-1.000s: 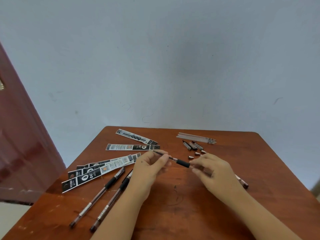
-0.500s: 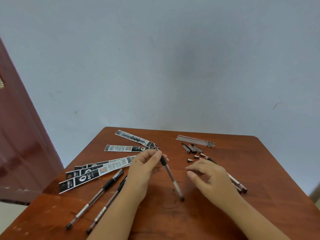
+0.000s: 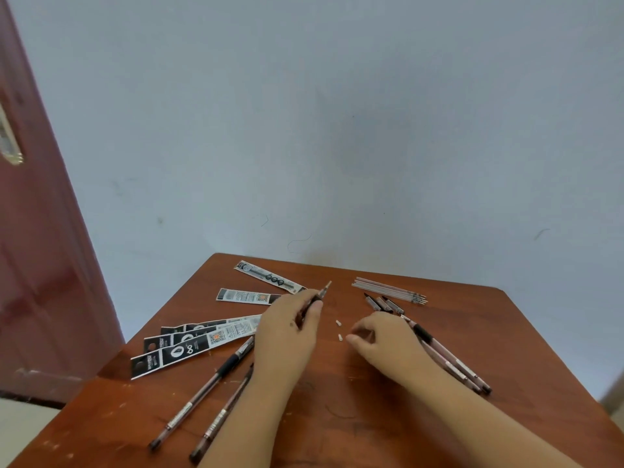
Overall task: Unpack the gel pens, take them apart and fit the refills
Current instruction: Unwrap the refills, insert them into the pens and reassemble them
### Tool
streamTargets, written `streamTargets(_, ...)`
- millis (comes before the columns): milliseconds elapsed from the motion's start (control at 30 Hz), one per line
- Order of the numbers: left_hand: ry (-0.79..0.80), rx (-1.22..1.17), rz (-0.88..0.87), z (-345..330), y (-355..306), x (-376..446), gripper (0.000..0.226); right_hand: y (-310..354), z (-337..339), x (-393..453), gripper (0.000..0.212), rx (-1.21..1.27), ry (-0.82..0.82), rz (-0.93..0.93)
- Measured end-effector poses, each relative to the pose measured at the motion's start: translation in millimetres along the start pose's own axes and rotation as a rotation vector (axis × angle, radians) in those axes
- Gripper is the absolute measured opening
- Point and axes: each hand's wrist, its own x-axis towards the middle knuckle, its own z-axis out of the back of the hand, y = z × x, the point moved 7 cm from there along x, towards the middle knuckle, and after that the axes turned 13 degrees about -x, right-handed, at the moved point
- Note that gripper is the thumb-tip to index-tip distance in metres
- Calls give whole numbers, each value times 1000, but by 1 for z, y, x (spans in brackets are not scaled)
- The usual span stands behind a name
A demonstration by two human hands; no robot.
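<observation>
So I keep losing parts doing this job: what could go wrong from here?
The two small white bits lie loose between the hands; the right hand hovering beside them could flick them away. The refills sit near the table's far edge and may roll off. The left hand holds its pen tip-up.

The scene is lit softly and evenly by diffuse light; no source is shown. Only faint, short shadows are cast on the table [image 3: 506, 349] beneath the left hand [image 3: 287, 332] and right hand [image 3: 385, 339]. No glare is seen on the wood. Slight softness is noted throughout, and fine print on the wrappers [image 3: 189, 346] is left unreadable. Wide-angle distortion is shown at the left, where the door [image 3: 40, 265] is leaned and smeared.
</observation>
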Motion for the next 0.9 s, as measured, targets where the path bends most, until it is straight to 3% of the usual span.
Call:
streamTargets(233,65,186,1,-3,14,1,28,27,-22,25,23,-212,156,-6)
streamTargets(467,92,212,45,-2,21,3,29,26,-21,22,31,-310,135,67)
streamTargets(633,148,246,38,-8,18,1,29,-9,11,5,24,29,-68,-117)
streamTargets(800,233,316,9,-20,13,-6,29,-42,13,-24,12,894,-151,-374)
streamTargets(900,289,321,-36,-30,8,-12,29,-48,8,-34,20,1018,-187,-376)
